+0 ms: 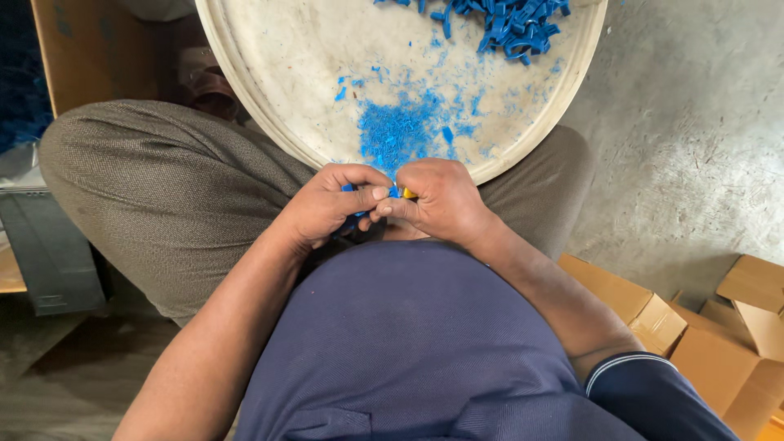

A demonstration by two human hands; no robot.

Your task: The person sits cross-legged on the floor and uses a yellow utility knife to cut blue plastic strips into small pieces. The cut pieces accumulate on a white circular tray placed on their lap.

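Blue plastic, a small piece [394, 191] with a yellow bit [409, 194] beside it, sits pinched between the fingertips of both hands, just off the near rim of a round white tray [269, 90]. The left hand [331, 206] has its grip clamped on the piece, thumb pressed against curled fingers; the right hand [441, 200] is closed on it from the other side, knuckles touching the left. Both hands hover over the lap of a seated person in grey-brown trousers [155, 188] and a navy shirt [408, 343]. On the tray, blue shavings [396, 131] lie near the hands, and a heap of blue parts [506, 24] lies at the far edge. Cardboard boxes [719, 327] stand on the concrete floor [686, 147] at right.
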